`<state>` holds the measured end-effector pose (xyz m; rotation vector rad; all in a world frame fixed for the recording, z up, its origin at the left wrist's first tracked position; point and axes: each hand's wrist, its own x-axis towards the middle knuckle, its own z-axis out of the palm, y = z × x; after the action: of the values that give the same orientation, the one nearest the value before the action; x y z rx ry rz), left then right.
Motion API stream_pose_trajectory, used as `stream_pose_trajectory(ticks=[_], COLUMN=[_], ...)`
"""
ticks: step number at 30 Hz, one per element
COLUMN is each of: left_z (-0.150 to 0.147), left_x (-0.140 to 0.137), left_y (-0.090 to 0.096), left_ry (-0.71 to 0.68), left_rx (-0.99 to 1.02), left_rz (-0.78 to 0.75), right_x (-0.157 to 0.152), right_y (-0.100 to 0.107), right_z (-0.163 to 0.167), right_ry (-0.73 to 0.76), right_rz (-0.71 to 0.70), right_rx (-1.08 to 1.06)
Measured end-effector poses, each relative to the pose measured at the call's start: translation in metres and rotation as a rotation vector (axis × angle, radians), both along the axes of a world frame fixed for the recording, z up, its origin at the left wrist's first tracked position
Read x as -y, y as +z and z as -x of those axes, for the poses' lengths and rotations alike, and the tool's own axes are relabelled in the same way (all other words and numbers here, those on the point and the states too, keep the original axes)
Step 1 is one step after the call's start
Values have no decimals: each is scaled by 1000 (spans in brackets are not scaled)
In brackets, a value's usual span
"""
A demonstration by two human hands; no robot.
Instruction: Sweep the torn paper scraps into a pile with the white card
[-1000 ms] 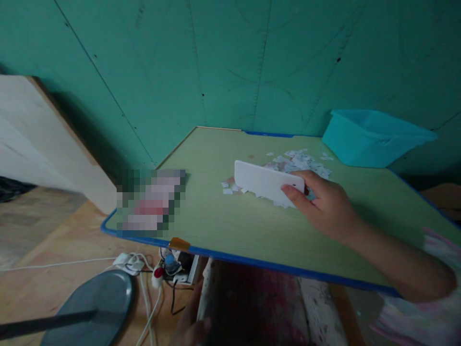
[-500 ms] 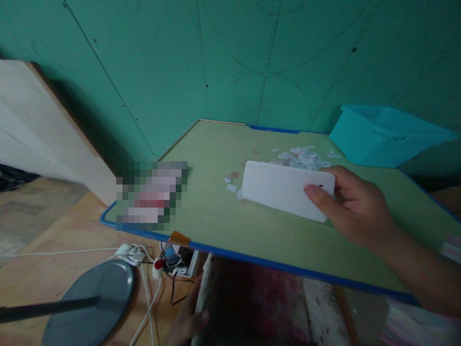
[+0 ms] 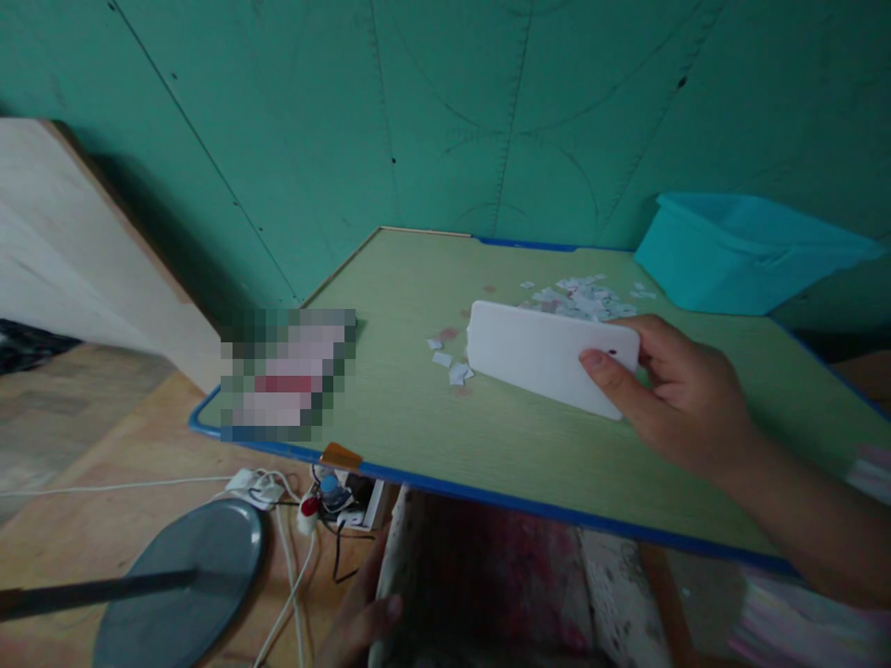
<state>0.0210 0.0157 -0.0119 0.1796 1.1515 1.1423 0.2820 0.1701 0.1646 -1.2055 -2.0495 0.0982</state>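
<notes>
Over the green tabletop, your right hand grips the white plate by one end before the paper scraps, apparently leaving its long edge free. Left hand: grip indeterminate.

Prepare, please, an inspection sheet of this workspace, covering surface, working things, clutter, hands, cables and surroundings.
Surface: pale green table with blue edging; orange patch on the near edge.
Working things: white board, tilted, contact with the table unclear; paper scraps mostly heaped behind it.
Clutter: pixelated item at the left end, unidentifiable; turquoise bin at the far right corner.
Hands: right hand grips the board's right end; left hand is low, beside a stained frame, grip unclear.
Cables: white cables on the floor, left of the frame.
Surroundings: green wall; slanted pale panel; grey round base.
</notes>
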Motion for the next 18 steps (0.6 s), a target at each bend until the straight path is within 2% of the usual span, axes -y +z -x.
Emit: stream_pose_trajectory(ticks=[6,13,18], left_z=[-2,3,6], left_x=[1,3,3], left_y=[-6,-10,-22], left_ry=[79,-21,12], left_rx=[45,5,-49], left_rz=[-23,-36,-77], right_x=[1,-5,-3], right_y=[-1,-3,-3], right_z=[0,7,8], right_ry=[35,-5,36], right_rz=[18,-13,-29], right_rx=[-45,17,5])
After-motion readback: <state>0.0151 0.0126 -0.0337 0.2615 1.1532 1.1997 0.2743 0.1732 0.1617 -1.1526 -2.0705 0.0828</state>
